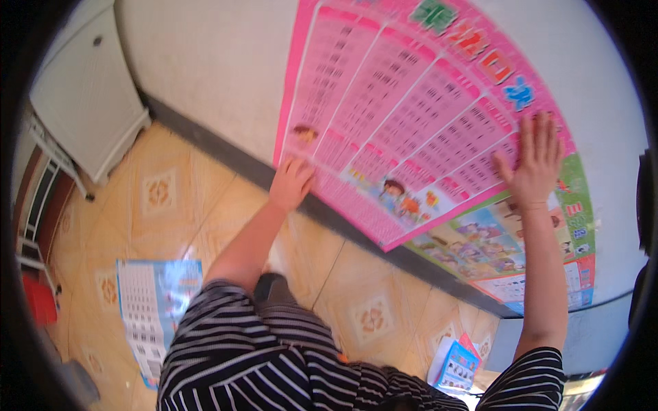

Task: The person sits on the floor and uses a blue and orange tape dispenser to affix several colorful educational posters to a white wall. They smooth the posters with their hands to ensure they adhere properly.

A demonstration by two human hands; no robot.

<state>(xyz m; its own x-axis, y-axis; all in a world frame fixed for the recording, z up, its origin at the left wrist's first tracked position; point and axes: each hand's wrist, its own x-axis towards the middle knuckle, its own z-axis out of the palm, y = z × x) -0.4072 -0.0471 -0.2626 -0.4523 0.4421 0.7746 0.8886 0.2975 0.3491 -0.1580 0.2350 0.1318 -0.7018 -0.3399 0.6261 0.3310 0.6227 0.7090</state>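
Observation:
A pink wall chart (411,123) with columns of printed text and cartoon children lies against the white wall. My left hand (291,184) touches its lower left corner, fingers bent over the edge; whether they pinch the paper or only press on it is unclear. Near the upper right corner, my right hand (538,159) is spread flat on the chart, palm to the paper. A green-bordered picture poster (483,234) is on the wall to the right, partly covered by the pink chart and my right forearm.
A blue-edged printed sheet (149,308) lies on the tiled floor (329,277) at left. Blue and red printed items (457,365) lie at lower right. A white cabinet (90,92) stands by the wall, with a white metal frame (61,156) and a red object (38,300) nearby.

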